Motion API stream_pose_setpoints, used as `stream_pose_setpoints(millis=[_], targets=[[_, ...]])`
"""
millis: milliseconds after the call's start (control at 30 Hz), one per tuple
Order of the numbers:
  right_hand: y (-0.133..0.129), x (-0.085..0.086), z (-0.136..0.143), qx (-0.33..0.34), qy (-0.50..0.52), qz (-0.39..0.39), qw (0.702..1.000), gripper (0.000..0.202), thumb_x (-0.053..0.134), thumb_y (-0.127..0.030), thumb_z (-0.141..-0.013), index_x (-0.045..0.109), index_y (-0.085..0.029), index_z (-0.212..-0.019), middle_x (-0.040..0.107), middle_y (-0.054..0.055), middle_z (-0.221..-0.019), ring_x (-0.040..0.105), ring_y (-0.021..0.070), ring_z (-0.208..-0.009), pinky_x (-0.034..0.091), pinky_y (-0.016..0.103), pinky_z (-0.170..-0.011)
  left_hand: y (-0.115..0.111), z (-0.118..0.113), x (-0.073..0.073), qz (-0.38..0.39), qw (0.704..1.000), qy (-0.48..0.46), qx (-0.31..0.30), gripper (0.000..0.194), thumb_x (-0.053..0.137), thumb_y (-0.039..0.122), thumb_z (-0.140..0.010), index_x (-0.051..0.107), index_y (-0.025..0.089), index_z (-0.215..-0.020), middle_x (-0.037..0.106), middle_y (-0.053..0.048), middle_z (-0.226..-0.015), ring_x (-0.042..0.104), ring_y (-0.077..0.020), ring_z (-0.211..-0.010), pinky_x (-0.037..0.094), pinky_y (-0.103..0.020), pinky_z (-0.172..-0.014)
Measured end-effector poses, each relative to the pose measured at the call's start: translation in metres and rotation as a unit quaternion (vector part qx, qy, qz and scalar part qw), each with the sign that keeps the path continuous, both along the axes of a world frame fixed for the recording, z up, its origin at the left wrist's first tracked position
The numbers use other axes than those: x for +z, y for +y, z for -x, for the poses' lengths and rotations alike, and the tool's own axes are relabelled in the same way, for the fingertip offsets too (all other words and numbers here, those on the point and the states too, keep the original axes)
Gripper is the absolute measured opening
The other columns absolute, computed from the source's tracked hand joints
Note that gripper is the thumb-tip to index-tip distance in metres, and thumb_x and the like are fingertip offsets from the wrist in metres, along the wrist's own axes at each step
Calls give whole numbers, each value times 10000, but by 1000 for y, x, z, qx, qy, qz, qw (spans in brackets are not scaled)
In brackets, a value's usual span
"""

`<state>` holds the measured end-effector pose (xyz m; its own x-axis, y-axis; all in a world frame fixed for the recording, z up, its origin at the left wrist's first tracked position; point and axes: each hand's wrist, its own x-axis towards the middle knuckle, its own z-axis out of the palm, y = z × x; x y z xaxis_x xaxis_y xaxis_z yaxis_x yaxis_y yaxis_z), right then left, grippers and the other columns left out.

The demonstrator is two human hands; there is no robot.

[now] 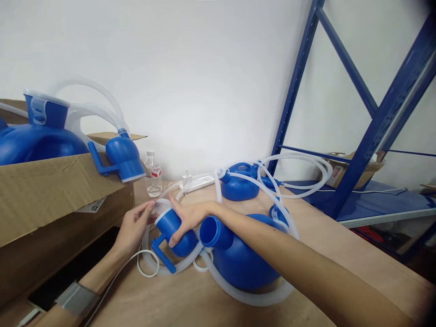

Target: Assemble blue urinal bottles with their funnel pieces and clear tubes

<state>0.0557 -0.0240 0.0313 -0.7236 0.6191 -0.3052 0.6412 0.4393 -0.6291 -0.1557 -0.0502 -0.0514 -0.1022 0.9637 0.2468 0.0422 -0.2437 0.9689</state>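
My right hand (190, 220) is wrapped around a blue plastic urinal cup (170, 225), which lies tilted with its side handle pointing down toward me. At the cup's white-rimmed mouth, my left hand (134, 225) pinches a translucent white cap (162, 206) between thumb and fingers. Whether the cap touches the rim I cannot tell. Under my right forearm sits a blue urinal bottle (241, 268), its round neck uncovered and facing left. A translucent hose (252, 297) loops around the bottle and beneath the cup.
A cardboard box (61, 195) on the left holds another blue bottle (47, 141), with a cup hanging over its edge. Behind are a water bottle (154, 175), a power strip (197, 182) and a second blue bottle (240, 184). A phone (75, 270) lies left; blue shelving (361, 163) stands right.
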Motion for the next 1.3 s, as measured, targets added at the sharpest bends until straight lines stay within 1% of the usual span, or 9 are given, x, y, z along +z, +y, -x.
stream_pose_setpoints(millis=[167,267,433,533,667,867,1067,1167,1300], targets=[[-2,3,-3,-26,8,-13,1000,1548,876,-636,-680,-211,-125,-1656,372,297,-1650,463,384,-1494,442,482,-1176,0,7,4,9,992,119,40,725,749,708,-762,778,170,-1246,811,-127,-1159,777,-339,-1035,624,-445,-949],[2,1,-7,-40,14,-12,999,1563,862,-709,-654,-188,-146,-1666,371,291,-1653,478,399,-1480,456,504,-1159,-2,4,3,-13,979,189,74,736,712,698,-765,747,204,-1309,776,-129,-1266,741,-375,-1132,580,-467,-988],[5,-1,-8,-52,31,-1,998,1617,924,-689,-565,-109,-149,-1686,464,261,-1605,495,383,-1469,436,496,-1178,-5,-4,-1,-13,970,243,21,612,608,749,-792,836,201,-942,826,-120,-982,746,-391,-992,558,-432,-884],[4,0,-7,-51,29,7,998,1604,927,-681,-568,-91,-152,-1690,484,252,-1593,519,376,-1450,443,486,-1172,-7,-7,-2,-18,973,230,13,598,595,753,-803,817,206,-903,819,-110,-941,737,-377,-956,549,-409,-850],[4,-1,-7,-27,17,2,999,1580,894,-714,-597,-110,-168,-1687,358,255,-1672,436,375,-1513,419,468,-1189,-12,-11,4,-43,988,143,30,586,699,714,-761,769,219,-1067,797,-96,-1069,717,-341,-1034,554,-378,-888],[2,0,-6,1,18,24,1000,1570,928,-661,-579,-101,-256,-1692,371,201,-1679,410,356,-1531,385,468,-1212,-23,-18,14,34,998,12,-61,512,849,666,-654,667,203,-779,639,-1,-721,598,-184,-673,502,-266,-598],[-3,2,-4,49,46,22,997,1428,925,-604,-633,12,-333,-1697,352,126,-1695,447,327,-1503,435,396,-1174,-25,-21,15,90,983,-88,-134,522,891,581,-663,544,192,-691,590,17,-717,546,-146,-694,494,-236,-643],[-4,1,-4,57,42,21,997,1338,908,-608,-661,106,-306,-1689,433,129,-1638,504,323,-1452,476,384,-1128,-25,-20,17,89,982,-69,-148,528,872,589,-673,520,196,-676,603,0,-749,556,-167,-724,496,-260,-667],[-4,1,-5,51,41,27,998,1299,933,-580,-628,199,-304,-1663,493,121,-1579,542,322,-1405,505,374,-1080,-24,-17,22,29,988,45,-145,482,775,626,-770,581,194,-681,614,-15,-789,550,-193,-787,473,-278,-723]])
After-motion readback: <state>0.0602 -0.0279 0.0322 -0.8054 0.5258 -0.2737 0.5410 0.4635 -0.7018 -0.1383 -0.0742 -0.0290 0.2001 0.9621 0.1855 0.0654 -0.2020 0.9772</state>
